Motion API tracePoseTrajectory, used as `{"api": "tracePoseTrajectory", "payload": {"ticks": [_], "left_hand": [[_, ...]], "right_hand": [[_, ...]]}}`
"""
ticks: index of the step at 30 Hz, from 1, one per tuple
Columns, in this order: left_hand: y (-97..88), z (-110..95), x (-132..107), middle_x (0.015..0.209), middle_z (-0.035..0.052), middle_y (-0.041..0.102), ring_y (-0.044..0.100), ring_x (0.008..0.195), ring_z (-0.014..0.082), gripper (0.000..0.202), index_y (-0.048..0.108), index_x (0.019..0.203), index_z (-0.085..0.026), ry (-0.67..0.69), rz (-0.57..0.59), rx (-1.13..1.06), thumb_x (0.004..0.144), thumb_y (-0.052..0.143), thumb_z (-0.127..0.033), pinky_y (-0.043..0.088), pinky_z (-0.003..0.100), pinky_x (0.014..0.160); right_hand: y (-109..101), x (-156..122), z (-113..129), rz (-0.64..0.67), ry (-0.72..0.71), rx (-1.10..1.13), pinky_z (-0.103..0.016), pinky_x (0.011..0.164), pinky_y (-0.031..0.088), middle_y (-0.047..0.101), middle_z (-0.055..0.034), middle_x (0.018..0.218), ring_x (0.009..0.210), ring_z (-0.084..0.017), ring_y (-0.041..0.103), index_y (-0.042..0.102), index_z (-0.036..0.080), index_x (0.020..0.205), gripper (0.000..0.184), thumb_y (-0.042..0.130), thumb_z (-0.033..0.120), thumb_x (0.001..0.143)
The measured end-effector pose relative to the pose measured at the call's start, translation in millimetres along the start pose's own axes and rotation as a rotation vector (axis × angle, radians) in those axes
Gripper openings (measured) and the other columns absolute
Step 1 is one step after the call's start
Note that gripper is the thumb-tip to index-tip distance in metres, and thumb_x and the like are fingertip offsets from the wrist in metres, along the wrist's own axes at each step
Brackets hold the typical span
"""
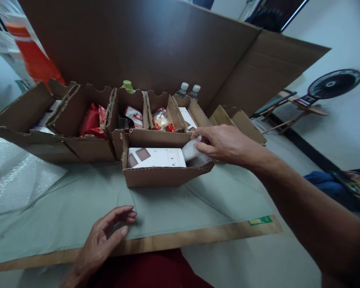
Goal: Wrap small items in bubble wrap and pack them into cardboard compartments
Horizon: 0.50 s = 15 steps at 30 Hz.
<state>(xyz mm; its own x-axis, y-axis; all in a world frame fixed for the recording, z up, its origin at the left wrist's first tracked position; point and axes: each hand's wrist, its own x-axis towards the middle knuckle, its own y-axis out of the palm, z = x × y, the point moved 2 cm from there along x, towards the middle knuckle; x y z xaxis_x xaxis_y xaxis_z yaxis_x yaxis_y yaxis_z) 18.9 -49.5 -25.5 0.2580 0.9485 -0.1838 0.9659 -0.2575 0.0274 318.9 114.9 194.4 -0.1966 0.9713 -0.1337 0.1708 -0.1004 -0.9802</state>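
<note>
My right hand (225, 145) reaches over the right end of a small open cardboard box (165, 176) and pinches a white wrapped item (192, 151) inside it. A flat white packet with brown squares (156, 157) lies in the same box to the left. My left hand (103, 240) rests near the table's front edge, fingers loosely curled and apart, holding nothing.
Behind stands a row of open cardboard trays (78, 144) with red snack packets (91, 120), a green-capped bottle (127, 85) and two clear bottles (188, 91). A large cardboard sheet (156, 44) rises at the back. Bubble wrap (15, 180) lies at left. A fan (334, 84) stands at right.
</note>
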Motion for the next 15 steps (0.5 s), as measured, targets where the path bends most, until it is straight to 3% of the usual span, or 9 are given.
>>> {"api": "tracePoseTrajectory", "payload": {"ticks": [7,11,15], "left_hand": [[5.1,2.4,2.0,0.117,0.0105,0.078,0.074,0.109,0.0274,0.042,0.069,0.129,-0.027,0.02,0.017,0.04,0.092,0.069,-0.048,0.059,0.039,0.098],[2.3,10.9,-0.6,0.116,0.0116,0.078,0.075,0.109,0.0282,0.044,0.07,0.127,-0.025,-0.039,-0.015,0.026,0.091,0.069,-0.05,0.06,0.039,0.098],[-1.7,17.4,-2.9,0.116,0.0126,0.078,0.075,0.11,0.0286,0.047,0.07,0.125,-0.022,-0.105,-0.056,-0.018,0.09,0.071,-0.053,0.06,0.039,0.1]], "right_hand": [[-0.7,7.5,4.0,0.043,-0.034,-0.072,-0.029,0.062,0.035,0.076,-0.0077,0.091,0.082,-0.024,0.067,0.073,0.023,0.118,0.033,0.062,0.03,0.087],[-5.7,8.4,6.1,0.211,-0.06,0.01,-0.027,0.06,0.037,0.074,-0.0047,0.082,0.073,-0.02,0.066,0.073,0.019,0.109,0.027,0.063,0.019,0.084],[3.4,10.8,8.3,0.368,0.032,0.098,-0.026,0.057,0.039,0.074,-0.0046,0.076,0.066,-0.017,0.067,0.073,0.017,0.109,0.027,0.059,0.017,0.087]]}}
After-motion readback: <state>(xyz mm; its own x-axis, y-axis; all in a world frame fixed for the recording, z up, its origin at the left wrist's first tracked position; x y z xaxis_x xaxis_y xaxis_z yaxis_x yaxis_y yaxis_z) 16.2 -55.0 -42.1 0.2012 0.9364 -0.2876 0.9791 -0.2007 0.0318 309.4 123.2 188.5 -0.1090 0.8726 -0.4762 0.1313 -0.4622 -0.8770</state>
